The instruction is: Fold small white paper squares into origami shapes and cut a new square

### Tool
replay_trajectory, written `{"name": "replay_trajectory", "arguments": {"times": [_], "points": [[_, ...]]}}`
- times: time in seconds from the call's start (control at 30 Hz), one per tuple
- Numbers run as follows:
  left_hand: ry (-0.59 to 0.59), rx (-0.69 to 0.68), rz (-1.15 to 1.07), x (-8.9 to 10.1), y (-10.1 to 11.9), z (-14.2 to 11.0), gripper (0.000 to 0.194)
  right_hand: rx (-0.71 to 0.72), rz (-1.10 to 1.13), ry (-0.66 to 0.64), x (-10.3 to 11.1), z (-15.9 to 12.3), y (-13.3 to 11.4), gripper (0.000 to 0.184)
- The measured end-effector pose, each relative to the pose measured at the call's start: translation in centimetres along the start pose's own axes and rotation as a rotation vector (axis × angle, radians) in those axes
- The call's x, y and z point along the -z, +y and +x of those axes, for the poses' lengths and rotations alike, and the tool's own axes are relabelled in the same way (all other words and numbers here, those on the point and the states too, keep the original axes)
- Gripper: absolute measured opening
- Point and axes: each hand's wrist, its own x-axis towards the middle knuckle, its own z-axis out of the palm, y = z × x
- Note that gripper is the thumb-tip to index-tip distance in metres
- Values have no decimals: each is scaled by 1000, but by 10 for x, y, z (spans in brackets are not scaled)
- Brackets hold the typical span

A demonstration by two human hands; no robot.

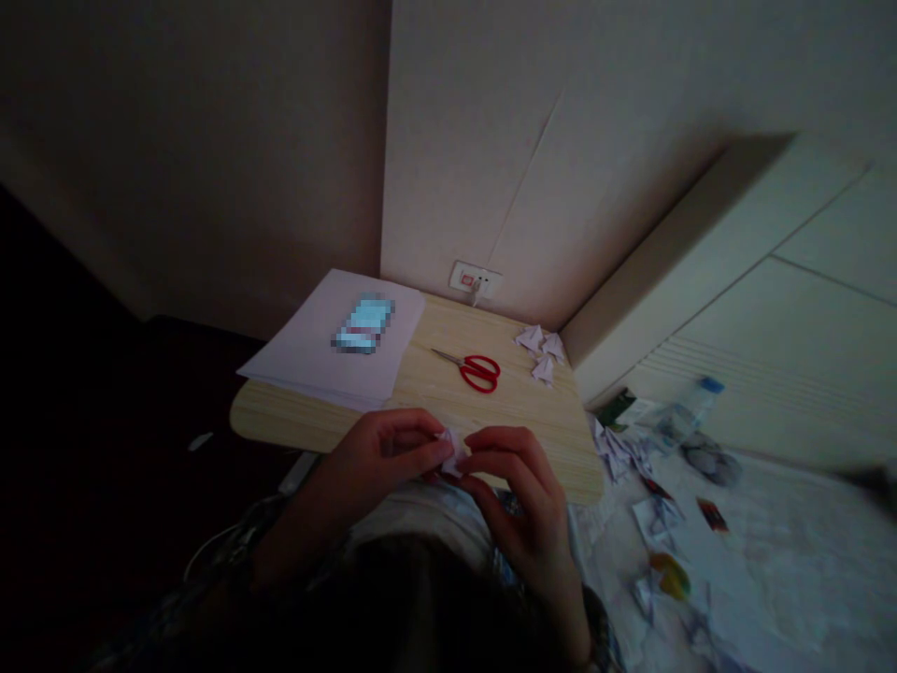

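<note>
Between my two hands is a small folded piece of white paper (450,452), held over the near edge of the wooden table (448,322). My left hand (382,458) pinches it from the left, thumb on top. From the right, the fingertips of my right hand (515,477) close on its other side. Beyond my hands lie scissors (482,372) with red handles, their blades pointing left. Several folded paper pieces (543,369) sit in a small group at the table's far right corner.
White paper sheets (301,336) cover the table's left part, with a lit phone (364,324) on them. A wall socket (475,278) holds a plug behind the table. On the bed (791,561) to the right are a clear bottle (693,407), more folded papers (617,453) and a yellow-green item (671,575).
</note>
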Motion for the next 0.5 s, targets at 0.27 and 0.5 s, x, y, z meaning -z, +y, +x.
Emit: {"name": "replay_trajectory", "arguments": {"times": [0.27,0.5], "points": [[1,-35,103,-1,-1,1,6,0,-19,-10,0,0,-2,9],[-16,-43,183,-2,3,-3,5,12,-39,26,1,2,-2,8]]}}
